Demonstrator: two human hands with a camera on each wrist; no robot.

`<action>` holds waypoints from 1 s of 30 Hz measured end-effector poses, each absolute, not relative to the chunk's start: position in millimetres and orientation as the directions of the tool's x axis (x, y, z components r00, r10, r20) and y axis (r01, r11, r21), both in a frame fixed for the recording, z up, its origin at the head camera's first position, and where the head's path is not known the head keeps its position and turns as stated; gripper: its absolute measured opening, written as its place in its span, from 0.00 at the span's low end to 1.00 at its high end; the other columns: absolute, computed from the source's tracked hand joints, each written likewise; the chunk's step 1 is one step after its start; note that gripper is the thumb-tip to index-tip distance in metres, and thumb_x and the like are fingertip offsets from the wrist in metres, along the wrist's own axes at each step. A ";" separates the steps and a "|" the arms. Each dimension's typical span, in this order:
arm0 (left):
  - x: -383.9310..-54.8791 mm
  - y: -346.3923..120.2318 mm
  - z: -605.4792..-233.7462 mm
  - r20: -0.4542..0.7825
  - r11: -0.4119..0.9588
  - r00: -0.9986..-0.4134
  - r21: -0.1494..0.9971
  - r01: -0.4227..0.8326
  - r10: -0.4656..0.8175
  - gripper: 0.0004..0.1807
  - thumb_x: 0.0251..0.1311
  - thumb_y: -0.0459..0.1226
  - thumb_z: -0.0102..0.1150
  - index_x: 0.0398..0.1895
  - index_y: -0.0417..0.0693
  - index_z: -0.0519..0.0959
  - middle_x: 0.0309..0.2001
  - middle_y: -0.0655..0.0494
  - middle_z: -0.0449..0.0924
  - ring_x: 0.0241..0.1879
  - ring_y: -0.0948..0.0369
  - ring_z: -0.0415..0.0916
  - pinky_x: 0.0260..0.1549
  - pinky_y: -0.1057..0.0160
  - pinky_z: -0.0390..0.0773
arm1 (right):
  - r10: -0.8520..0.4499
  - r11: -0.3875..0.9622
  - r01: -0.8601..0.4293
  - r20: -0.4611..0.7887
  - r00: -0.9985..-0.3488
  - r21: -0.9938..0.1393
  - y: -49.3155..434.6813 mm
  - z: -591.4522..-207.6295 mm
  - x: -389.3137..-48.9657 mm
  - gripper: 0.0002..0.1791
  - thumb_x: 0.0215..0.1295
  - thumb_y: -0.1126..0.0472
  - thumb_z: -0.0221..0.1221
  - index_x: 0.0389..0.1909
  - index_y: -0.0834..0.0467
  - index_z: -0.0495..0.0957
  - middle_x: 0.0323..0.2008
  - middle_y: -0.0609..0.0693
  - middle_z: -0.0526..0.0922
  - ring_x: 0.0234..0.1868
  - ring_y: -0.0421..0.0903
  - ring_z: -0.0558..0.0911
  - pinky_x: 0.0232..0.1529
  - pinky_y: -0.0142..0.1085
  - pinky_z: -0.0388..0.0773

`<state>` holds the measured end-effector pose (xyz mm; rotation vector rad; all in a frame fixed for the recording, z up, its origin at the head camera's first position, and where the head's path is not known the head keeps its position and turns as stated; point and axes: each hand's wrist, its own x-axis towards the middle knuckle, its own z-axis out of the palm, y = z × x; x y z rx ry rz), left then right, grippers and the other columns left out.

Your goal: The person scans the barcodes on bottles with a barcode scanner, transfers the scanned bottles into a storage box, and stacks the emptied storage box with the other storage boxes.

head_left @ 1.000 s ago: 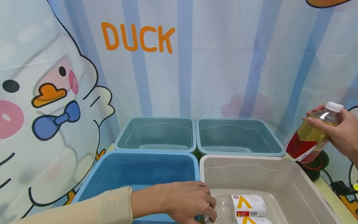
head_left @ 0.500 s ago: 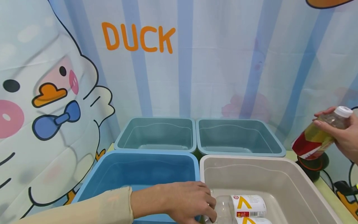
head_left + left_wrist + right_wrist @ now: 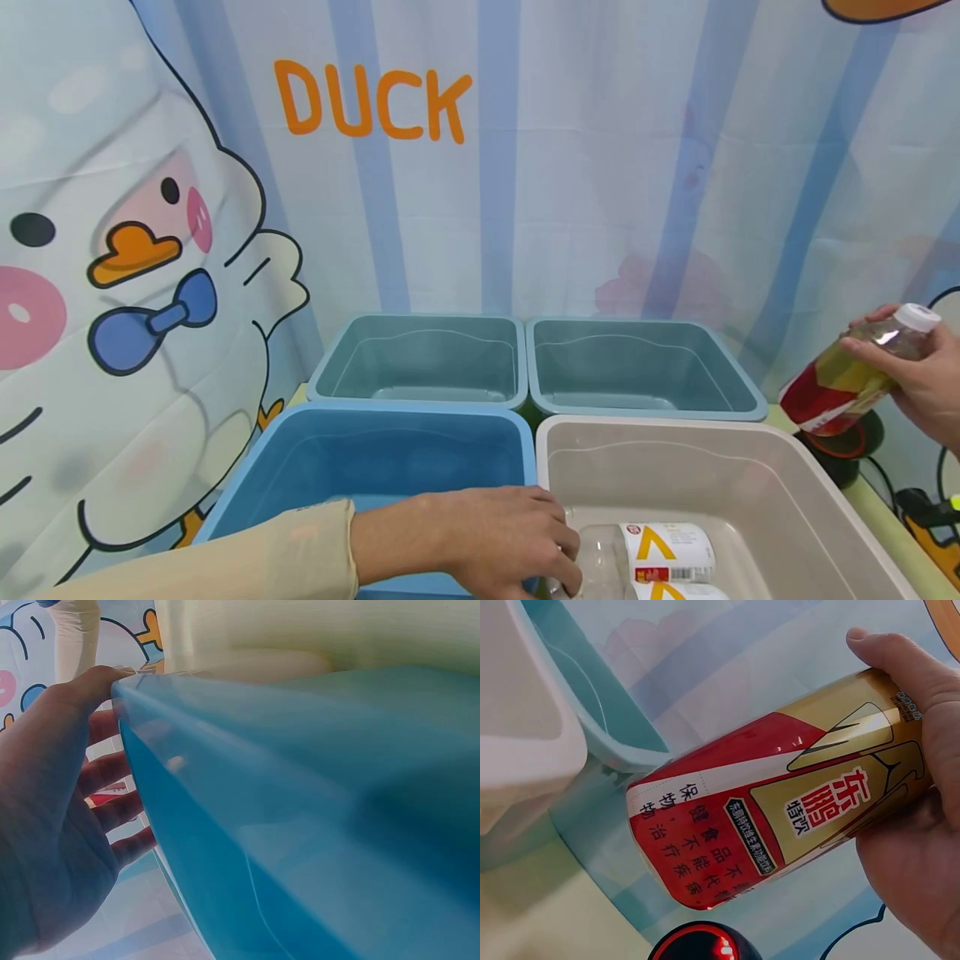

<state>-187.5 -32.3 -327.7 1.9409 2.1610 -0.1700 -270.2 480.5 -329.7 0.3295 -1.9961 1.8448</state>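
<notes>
The red-and-gold bottle (image 3: 840,379) hangs in the air, tilted with its white cap (image 3: 917,317) highest, just outside the right side of the beige bin (image 3: 675,423) and above a black round object (image 3: 838,468). The right hand (image 3: 926,379) has thumb and fingers wrapped about its upper part, gripping it. I take the step in hand to be moving that one bottle, though whether out of a bin or into one I can't say. The next move seems to call for a firm hold and a clear path past the bin's rim and the black object (held up near the cap like that, the base could easily swing).

The left hand (image 3: 510,533) lies over the edge where the blue bin (image 3: 420,408) meets the beige one. Whether its fingers grip the plastic or merely rest there, I cannot tell; its wrist view is mostly blurred blue wall. Beside it, two white-labelled clear bottles (image 3: 667,550) lie in the beige bin, the nearer one cut off by the bottom edge, the other's neck end lost behind the hand. From the right wrist, the fingers behind the bottle are hidden and its cap falls out of view.
</notes>
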 end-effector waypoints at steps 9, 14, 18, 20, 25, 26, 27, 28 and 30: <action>-188.3 -32.0 -327.1 -0.249 0.111 -0.092 0.064 0.992 0.964 0.20 0.74 0.58 0.54 0.61 0.68 0.83 0.57 0.74 0.80 0.55 0.74 0.72 0.68 0.69 0.61 | 0.122 0.271 -0.349 0.392 -0.912 -0.897 486.0 -344.1 -270.8 0.22 0.74 0.67 0.60 0.64 0.48 0.69 0.54 0.42 0.73 0.47 0.38 0.73 0.39 0.21 0.73; -188.6 -32.1 -326.4 -0.249 0.107 -0.089 0.060 0.992 0.964 0.20 0.74 0.58 0.54 0.61 0.67 0.83 0.57 0.74 0.80 0.55 0.74 0.72 0.69 0.69 0.60 | 0.138 0.256 -0.359 0.402 -0.905 -0.897 487.4 -351.0 -272.5 0.23 0.74 0.67 0.61 0.64 0.48 0.70 0.54 0.39 0.75 0.47 0.37 0.75 0.40 0.19 0.73; -188.3 -32.0 -326.5 -0.249 0.109 -0.091 0.058 0.992 0.964 0.20 0.74 0.58 0.54 0.61 0.67 0.83 0.57 0.74 0.80 0.55 0.74 0.72 0.69 0.69 0.60 | 0.128 0.214 -0.360 0.392 -0.911 -0.908 488.7 -355.4 -272.6 0.22 0.74 0.68 0.61 0.63 0.49 0.71 0.53 0.39 0.76 0.46 0.37 0.76 0.39 0.19 0.74; -188.2 -32.0 -326.6 -0.250 0.108 -0.091 0.054 0.993 0.964 0.20 0.74 0.58 0.54 0.61 0.67 0.83 0.57 0.74 0.80 0.55 0.74 0.72 0.69 0.69 0.60 | 0.117 0.201 -0.359 0.386 -0.915 -0.911 489.0 -357.4 -272.5 0.21 0.74 0.69 0.60 0.62 0.50 0.72 0.53 0.39 0.77 0.46 0.37 0.77 0.39 0.20 0.75; -188.4 -31.4 -326.6 -0.252 0.110 -0.092 0.059 0.992 0.963 0.20 0.74 0.58 0.55 0.61 0.67 0.83 0.57 0.73 0.80 0.55 0.74 0.72 0.69 0.69 0.60 | 0.097 0.261 -0.358 0.394 -0.914 -0.896 489.6 -362.9 -272.8 0.20 0.74 0.69 0.60 0.62 0.53 0.72 0.53 0.39 0.78 0.45 0.37 0.78 0.38 0.22 0.77; -188.4 -31.3 -326.6 -0.253 0.112 -0.093 0.062 0.992 0.963 0.20 0.74 0.58 0.55 0.61 0.67 0.83 0.57 0.73 0.80 0.55 0.74 0.72 0.69 0.68 0.60 | 0.095 0.276 -0.357 0.395 -0.914 -0.892 489.8 -364.2 -272.9 0.20 0.74 0.69 0.60 0.62 0.53 0.72 0.53 0.38 0.78 0.44 0.37 0.78 0.38 0.23 0.78; -188.5 -31.1 -326.7 -0.254 0.114 -0.094 0.065 0.991 0.963 0.20 0.74 0.58 0.55 0.62 0.68 0.83 0.57 0.73 0.80 0.55 0.74 0.72 0.69 0.68 0.61 | 0.091 0.282 -0.358 0.396 -0.914 -0.890 490.2 -365.4 -272.9 0.19 0.74 0.69 0.60 0.62 0.53 0.72 0.53 0.38 0.78 0.44 0.37 0.78 0.38 0.23 0.78; -188.5 -30.9 -326.7 -0.254 0.116 -0.095 0.068 0.991 0.962 0.20 0.74 0.58 0.55 0.62 0.68 0.83 0.57 0.73 0.80 0.55 0.74 0.72 0.69 0.68 0.61 | 0.090 0.286 -0.356 0.395 -0.914 -0.889 490.4 -366.6 -273.0 0.19 0.74 0.69 0.60 0.61 0.53 0.72 0.53 0.38 0.78 0.44 0.36 0.79 0.37 0.23 0.78; -188.2 -30.9 -327.0 -0.255 0.119 -0.097 0.072 0.990 0.962 0.20 0.73 0.58 0.55 0.62 0.68 0.83 0.57 0.74 0.80 0.55 0.74 0.72 0.69 0.68 0.61 | 0.092 0.297 -0.350 0.391 -0.916 -0.889 490.9 -368.5 -273.0 0.19 0.74 0.69 0.60 0.61 0.51 0.72 0.53 0.37 0.78 0.43 0.36 0.79 0.37 0.23 0.77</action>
